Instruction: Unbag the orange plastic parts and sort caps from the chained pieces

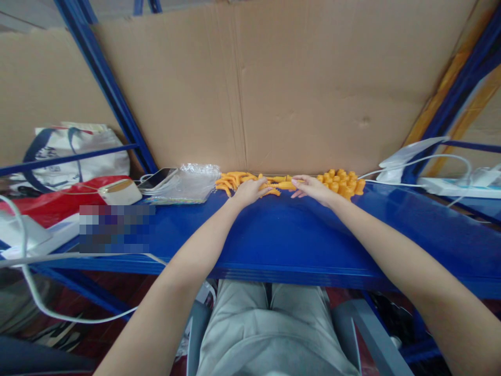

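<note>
On the blue tabletop (pixel 282 230), a row of yellow-orange pieces lies along its back edge. My left hand (pixel 249 192) rests over the right side of a pile of curved, branching orange pieces (pixel 230 180), its fingers stretched out to the right. Between my hands lie slender yellow pieces (pixel 286 185), too small to name. My right hand (pixel 314 189) is beside them, with fingers apart and the fingertips close to their right end; whether they touch cannot be made out. Right of that hand stands a cluster of short, rounded yellow pieces (pixel 342 184).
Cardboard (pixel 297 89) walls the back. Left are a clear plastic bag (pixel 191 183), a phone (pixel 158 179), a white box-like item (pixel 119 192), red material (pixel 66 196) and a tote bag (pixel 84 151). White cables (pixel 415 156) and blue posts (pixel 105 89) flank the table.
</note>
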Tool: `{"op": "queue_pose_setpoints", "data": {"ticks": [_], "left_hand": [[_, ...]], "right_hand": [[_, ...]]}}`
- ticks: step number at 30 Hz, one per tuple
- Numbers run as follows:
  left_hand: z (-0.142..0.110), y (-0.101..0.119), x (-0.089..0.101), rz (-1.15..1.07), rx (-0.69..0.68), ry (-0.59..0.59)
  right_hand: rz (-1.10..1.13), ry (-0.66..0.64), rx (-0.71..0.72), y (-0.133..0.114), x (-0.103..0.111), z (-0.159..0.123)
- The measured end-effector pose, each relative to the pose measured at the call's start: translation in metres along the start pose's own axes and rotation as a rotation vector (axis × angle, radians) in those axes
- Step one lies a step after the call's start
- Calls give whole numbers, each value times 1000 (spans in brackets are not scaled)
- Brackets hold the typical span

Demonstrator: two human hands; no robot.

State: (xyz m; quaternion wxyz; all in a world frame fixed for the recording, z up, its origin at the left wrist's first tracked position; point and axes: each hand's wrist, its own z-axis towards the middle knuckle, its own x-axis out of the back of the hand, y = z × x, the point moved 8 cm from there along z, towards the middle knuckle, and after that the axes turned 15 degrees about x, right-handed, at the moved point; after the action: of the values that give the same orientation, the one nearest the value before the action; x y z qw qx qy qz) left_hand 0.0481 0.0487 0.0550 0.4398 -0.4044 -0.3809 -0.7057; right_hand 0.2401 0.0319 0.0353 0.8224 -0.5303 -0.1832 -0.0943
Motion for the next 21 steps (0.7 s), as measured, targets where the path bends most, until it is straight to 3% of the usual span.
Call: {"op": "queue_pose_setpoints", "data": {"ticks": [4, 14, 21], "left_hand": [[0, -1, -2, 15, 13, -13], [-5, 4, -2, -5, 20, -52], [-5, 5, 1, 75, 15, -20]], "right_hand": [[25, -69, 20, 0, -1, -1], [90, -49, -11, 6, -3, -2], [148, -57, 59, -3, -3, -2]]}}
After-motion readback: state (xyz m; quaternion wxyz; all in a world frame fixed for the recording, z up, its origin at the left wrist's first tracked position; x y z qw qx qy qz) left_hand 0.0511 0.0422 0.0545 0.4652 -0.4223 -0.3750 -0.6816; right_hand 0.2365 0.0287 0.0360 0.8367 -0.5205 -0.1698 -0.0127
